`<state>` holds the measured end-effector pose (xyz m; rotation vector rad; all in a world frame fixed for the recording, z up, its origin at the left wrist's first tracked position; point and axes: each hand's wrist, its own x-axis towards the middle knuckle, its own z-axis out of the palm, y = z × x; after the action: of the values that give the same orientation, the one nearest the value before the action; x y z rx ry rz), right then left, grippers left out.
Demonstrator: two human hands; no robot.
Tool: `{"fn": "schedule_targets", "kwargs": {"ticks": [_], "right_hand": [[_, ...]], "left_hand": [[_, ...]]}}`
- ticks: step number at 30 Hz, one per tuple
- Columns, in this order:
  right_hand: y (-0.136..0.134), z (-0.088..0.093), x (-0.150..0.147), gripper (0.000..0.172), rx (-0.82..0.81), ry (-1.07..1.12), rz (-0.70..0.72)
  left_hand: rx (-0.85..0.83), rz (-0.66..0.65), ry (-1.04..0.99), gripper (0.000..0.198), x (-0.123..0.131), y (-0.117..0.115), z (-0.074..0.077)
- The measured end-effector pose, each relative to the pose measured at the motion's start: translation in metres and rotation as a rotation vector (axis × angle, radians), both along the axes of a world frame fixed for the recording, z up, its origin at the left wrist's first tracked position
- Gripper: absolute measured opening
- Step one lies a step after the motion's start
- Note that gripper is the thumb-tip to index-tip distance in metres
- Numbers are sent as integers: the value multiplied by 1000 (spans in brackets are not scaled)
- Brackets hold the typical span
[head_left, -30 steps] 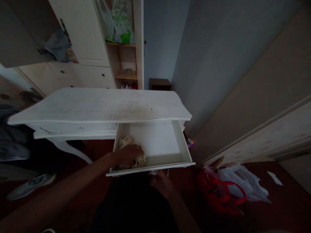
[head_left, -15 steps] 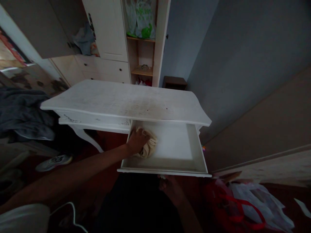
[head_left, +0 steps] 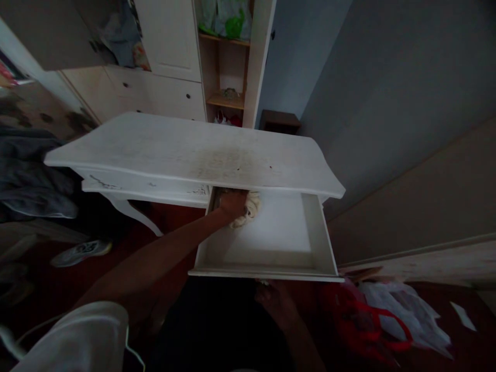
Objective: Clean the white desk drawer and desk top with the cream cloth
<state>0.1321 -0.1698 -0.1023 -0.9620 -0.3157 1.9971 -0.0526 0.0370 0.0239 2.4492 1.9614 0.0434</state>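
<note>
Cloth, cream and all bunched up, is inside the drawer, near its back left corner, close to the edge of the table top. The left hand is on the cloth and holds it in a bunch, with the back of the hand facing up. The right hand is low, just under the front edge of the drawer. Its fingers are bent near a small white bit there, but it is too dark to tell if they hold it.

The drawer is pulled out of a white table. The table top has a big dirty smudge in the middle and two tiny dark specks. On the left are a pile of gray clothes and a shoe on the red floor. Down on the right are a red bag and a white plastic bag, side by side. Behind the table is a white cupboard with round knobs.
</note>
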Motion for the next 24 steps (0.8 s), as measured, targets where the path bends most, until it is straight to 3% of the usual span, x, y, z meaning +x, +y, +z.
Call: {"fn": "schedule_targets", "kwargs": {"ticks": [4,14,18,24], "right_hand": [[0,-2,0,30,7,13,-2],[0,7,-1,29,11,11,-29],[0,9,-3,29,30,-1,-15],[2,9,-4,32,43,3,2]], "left_hand": [[-10,-104,-53,55,26,-17,-7],[-77,-486,-179,55,128,-41,-22],[-82,-641,-137,50,140,-41,-26],[-84,-922,-41,43,131,-46,-32]]}}
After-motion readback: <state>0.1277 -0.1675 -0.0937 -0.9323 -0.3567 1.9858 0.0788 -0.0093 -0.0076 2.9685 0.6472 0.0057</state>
